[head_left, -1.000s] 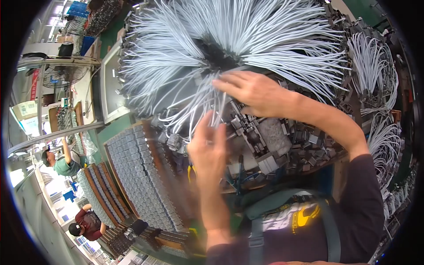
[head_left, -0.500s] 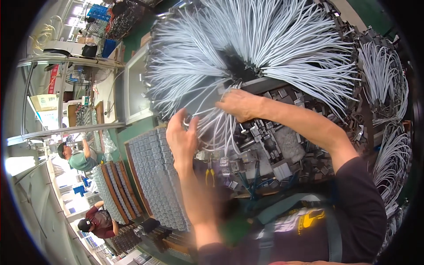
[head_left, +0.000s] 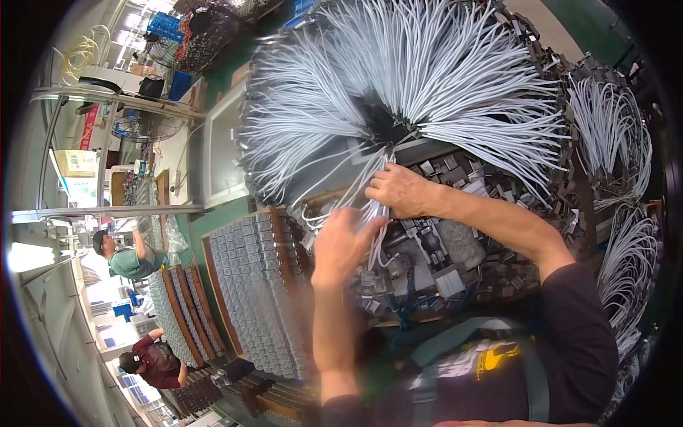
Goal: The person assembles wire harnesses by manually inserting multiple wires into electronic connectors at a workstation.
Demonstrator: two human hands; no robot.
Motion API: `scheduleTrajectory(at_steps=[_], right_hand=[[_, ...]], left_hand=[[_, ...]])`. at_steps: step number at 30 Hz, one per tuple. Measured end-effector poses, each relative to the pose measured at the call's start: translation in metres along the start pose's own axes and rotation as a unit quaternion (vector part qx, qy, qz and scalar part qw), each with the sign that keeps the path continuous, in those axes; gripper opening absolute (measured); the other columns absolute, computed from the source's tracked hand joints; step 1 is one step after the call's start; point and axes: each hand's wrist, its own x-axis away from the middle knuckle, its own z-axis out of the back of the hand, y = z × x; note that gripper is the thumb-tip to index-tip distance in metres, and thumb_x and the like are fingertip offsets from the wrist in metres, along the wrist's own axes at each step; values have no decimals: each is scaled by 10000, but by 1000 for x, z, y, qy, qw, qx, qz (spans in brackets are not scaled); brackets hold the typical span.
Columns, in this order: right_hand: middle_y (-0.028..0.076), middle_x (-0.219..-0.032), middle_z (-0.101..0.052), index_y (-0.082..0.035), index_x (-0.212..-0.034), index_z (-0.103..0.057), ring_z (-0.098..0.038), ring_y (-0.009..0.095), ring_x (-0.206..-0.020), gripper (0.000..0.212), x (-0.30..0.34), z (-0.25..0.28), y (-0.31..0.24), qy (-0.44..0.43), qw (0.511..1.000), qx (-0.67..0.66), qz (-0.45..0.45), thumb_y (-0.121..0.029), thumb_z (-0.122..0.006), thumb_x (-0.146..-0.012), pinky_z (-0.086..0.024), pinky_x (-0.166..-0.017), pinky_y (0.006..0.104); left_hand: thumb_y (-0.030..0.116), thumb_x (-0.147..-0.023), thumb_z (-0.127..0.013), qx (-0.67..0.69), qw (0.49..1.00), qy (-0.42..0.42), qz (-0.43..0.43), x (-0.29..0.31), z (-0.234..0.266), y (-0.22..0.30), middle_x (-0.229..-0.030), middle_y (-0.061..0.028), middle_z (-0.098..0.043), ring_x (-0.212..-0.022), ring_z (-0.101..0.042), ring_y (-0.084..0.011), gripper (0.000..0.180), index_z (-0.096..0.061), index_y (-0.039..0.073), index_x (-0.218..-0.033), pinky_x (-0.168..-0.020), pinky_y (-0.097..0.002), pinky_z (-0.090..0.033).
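With the right hand [head_left: 402,191] pinching a few white wires [head_left: 370,213] and the left hand [head_left: 341,245] closing on them, I'd separate strands slowly to avoid tangling the fan.

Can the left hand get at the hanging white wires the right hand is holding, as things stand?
Probably yes. The left hand is right beside the strands of white wires that hang below the right hand, its fingers apparently at them, with nothing in between. Blur hides whether it has closed on one.
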Motion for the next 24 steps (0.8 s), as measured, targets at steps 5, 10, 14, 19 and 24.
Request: scheduleTrajectory(at_steps=[5,10,14,19,24], right_hand=[[98,-954,-674,-56,-984,-614,-643,258,-993,389,1,-1,-2,-18,1000,10,-14,-195,-790,-665,-464,-897,399],[104,-981,-683,-45,-1027,-613,-649,262,-1001,509,-9,1,-10,-34,999,12,-13,-255,-857,-633,-471,-916,404],[139,-1028,-658,-27,-1044,-604,-630,276,-1027,431,-5,0,1,36,998,55,-12,-245,-792,-724,-471,-923,392],[200,-1120,-669,20,-1284,-592,-625,314,-1091,549,-24,-21,5,153,987,-1,38,-284,-695,-839,-470,-987,413],[174,-1044,-711,17,-1365,-563,-671,314,-1018,671,-32,-24,5,20,998,-37,35,-263,-743,-783,-492,-959,409]], left_hand=[[647,-858,-696,-99,985,122,-69,-68,3,-42,-1145,-247,-705,-1026,-674,-398,804,-656,-72,-1216,-893,-432,-520],[778,-899,-557,-16,955,-272,115,-109,11,-71,-1050,-224,-720,-1011,-684,-299,962,-634,-113,-1256,-899,-396,-521],[681,-999,-481,85,963,-250,46,-99,-2,-57,-1134,-184,-697,-1069,-625,-233,831,-639,-87,-1276,-940,-356,-481],[711,-743,-703,-25,961,-271,54,-76,3,-26,-1274,-304,-645,-1215,-623,-363,1014,-575,-108,-1327,-1037,-413,-458],[563,-628,-876,-2,967,-254,32,-61,5,-12,-1092,-211,-734,-1010,-709,-338,896,-644,-67,-1220,-931,-426,-518]])
